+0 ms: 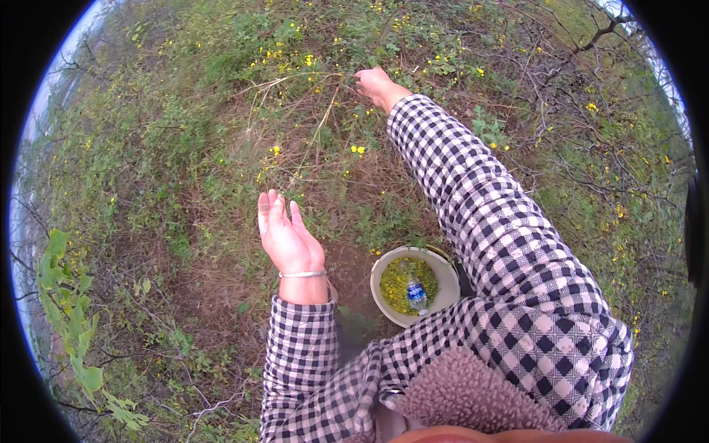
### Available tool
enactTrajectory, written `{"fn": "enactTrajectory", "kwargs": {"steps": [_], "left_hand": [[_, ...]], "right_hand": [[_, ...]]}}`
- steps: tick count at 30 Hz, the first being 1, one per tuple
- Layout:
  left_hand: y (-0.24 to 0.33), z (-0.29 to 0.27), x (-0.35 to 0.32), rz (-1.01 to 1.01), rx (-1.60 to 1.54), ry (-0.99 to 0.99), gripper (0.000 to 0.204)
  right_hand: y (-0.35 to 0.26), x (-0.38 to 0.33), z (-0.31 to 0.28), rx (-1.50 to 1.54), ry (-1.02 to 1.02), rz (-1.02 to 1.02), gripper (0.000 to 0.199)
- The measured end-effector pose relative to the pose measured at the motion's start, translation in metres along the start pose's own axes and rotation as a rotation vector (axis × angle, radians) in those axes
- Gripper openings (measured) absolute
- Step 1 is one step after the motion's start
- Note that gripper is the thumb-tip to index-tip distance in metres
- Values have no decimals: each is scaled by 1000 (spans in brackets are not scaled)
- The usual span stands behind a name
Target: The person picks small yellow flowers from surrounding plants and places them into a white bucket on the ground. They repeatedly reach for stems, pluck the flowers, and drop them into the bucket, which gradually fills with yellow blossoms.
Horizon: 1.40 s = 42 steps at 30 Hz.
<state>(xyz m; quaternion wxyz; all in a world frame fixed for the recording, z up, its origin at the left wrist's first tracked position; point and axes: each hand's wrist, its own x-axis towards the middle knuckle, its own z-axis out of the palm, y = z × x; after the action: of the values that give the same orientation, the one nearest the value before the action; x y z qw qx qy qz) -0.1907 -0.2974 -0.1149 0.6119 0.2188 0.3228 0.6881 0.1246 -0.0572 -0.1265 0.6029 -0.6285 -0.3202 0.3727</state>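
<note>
My left hand (290,240) is turned palm up, its fingers stretched and slightly apart, with nothing visible on the palm. A pale bracelet (303,275) circles that wrist. Farther out, my right hand (378,87) reaches into low plants with small yellow flowers (309,60). Its fingers are bent in beside thin dry stalks (325,118); what they pinch, if anything, is too small to make out. By my right elbow stands a pale bucket (379,301). Yellow-green flower heads (396,284) cover its bottom, and a plastic bottle (416,294) with a blue label lies on them.
Bare thorny branches (591,44) spread along the right side. A leafy green twig (77,340) hangs at the lower left. Dry grass and brown soil (214,284) lie around, with more yellow flowers (358,150) between my hands.
</note>
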Motion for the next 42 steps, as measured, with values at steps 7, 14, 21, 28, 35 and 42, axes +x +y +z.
{"fn": "enactTrajectory", "kwargs": {"steps": [7, 14, 21, 28, 35, 42], "left_hand": [[4, 2, 3, 12, -4, -18, 53], [-3, -8, 10, 3, 21, 11, 52], [-13, -25, 25, 23, 53, 50, 47], [-42, -41, 44, 2, 123, 44, 39], [-57, -92, 68, -36, 127, 79, 30], [-43, -123, 80, -21, 101, 126, 26]], "right_hand": [[9, -16, 6, -178, 35, -19, 22], [78, -79, 38, -397, 219, -163, 35], [151, -169, 58, -314, 191, -155, 28], [246, -226, 57, -554, 116, -290, 21], [310, -275, 60, -524, -187, -387, 18], [320, -268, 64, -155, -311, -341, 11]]}}
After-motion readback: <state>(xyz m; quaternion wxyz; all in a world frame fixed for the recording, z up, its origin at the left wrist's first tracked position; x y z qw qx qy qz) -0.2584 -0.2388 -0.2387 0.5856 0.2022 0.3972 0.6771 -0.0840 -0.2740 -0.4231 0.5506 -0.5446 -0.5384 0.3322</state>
